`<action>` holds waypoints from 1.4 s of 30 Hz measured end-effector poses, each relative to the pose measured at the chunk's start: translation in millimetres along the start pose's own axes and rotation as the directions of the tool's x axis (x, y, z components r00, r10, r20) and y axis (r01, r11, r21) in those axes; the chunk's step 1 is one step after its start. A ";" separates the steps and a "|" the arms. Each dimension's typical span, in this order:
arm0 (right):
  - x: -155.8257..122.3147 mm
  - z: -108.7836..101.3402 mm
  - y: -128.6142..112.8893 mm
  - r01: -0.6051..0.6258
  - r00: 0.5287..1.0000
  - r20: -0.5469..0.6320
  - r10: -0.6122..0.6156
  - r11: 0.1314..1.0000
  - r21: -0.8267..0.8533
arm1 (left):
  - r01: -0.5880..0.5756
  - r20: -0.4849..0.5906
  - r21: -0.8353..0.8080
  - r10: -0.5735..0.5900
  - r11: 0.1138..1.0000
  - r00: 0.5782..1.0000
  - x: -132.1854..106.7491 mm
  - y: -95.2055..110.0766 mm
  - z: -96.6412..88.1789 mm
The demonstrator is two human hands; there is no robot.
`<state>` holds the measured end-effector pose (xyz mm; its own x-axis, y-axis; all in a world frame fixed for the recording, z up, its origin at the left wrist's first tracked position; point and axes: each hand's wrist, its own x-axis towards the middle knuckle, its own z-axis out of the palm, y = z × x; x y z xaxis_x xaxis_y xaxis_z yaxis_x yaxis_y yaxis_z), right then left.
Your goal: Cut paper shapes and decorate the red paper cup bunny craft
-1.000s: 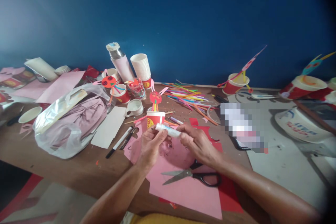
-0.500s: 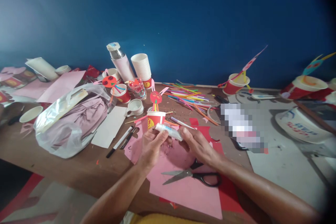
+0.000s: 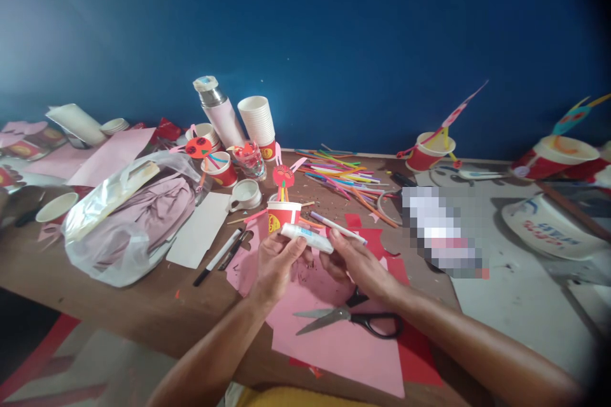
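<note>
My left hand [image 3: 277,261] and my right hand [image 3: 356,262] together hold a small white glue tube [image 3: 308,236] level above a pink paper sheet [image 3: 334,337]. The left fingers pinch its left end; the right fingers grip its right end. Just behind the tube stands a red paper cup [image 3: 282,215] with a pink paper figure on sticks. Black-handled scissors [image 3: 356,319] lie on the pink sheet below my right wrist. A purple-tipped pen [image 3: 338,227] lies just beyond my right fingers.
Coloured straws [image 3: 344,178] are strewn behind. A plastic bag [image 3: 128,216], white card, stacked paper cups [image 3: 258,124], a flask [image 3: 217,111] and a marker [image 3: 217,259] lie at the left. Decorated cups [image 3: 429,151] and printed sheets sit at the right. A blue wall stands behind.
The tube has tilted slightly, and my right hand has shifted a little along it. The pen beyond my right fingers shows more fully.
</note>
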<state>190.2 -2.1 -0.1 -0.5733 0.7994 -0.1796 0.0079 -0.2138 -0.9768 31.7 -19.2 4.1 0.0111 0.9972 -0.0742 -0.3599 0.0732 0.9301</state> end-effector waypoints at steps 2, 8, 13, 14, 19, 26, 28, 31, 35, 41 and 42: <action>-1.7 -3.9 -3.3 0.137 0.979 -0.112 -0.168 0.961 -0.238 | 0.013 -0.027 0.001 -0.013 1.000 1.000 1.2 -0.7 0.1; -1.2 -4.7 -7.0 0.143 0.949 -0.198 -0.246 0.894 -0.425 | 0.023 -0.015 0.056 -0.022 0.998 1.000 -4.0 -2.1 3.2; -2.0 -1.9 -9.1 0.123 0.982 -0.112 -0.152 0.965 -0.231 | -0.023 0.038 0.109 0.018 0.994 0.999 -9.3 -1.7 5.1; -2.9 -1.9 -10.3 0.144 0.977 -0.120 -0.177 0.960 -0.240 | -0.033 0.011 0.096 0.032 0.995 0.999 -8.4 -1.8 4.9; -5.7 1.0 -11.8 0.239 0.950 -0.153 -0.272 0.949 -0.205 | -0.027 -0.065 0.028 0.029 0.999 0.997 -3.4 -3.0 5.9; -1.8 9.2 -9.8 0.190 0.972 -0.154 -0.179 0.980 0.056 | -0.025 0.014 0.050 0.024 0.998 1.000 -6.6 -8.9 6.8; -0.3 9.6 -11.3 0.090 0.991 -0.119 -0.068 0.977 0.193 | -0.028 -0.004 0.079 0.029 0.997 1.000 -5.6 -10.3 4.5; 2.1 7.0 -11.8 0.016 0.995 -0.103 0.010 0.967 0.254 | -0.036 -0.017 0.130 0.039 0.991 0.999 -4.1 -9.0 3.1; 7.5 -5.2 -10.4 0.071 0.991 -0.126 -0.044 0.972 0.226 | -0.011 0.012 0.162 0.009 0.987 1.000 -8.0 -0.9 11.1; 17.6 -33.6 -20.8 0.239 0.948 -0.285 -0.145 0.914 0.327 | 0.145 -0.023 0.174 -0.144 0.974 0.989 -13.1 -2.1 24.9; 19.9 -37.0 -23.4 0.245 0.946 -0.288 -0.151 0.913 0.327 | 0.176 -0.032 0.183 -0.173 0.967 0.984 -12.1 -4.7 24.6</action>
<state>208.9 39.6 14.9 -0.3069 0.9501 -0.0560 -0.4013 -0.1825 -0.8976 56.3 -31.3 9.5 0.0430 0.9685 -0.2452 -0.1757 0.2490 0.9524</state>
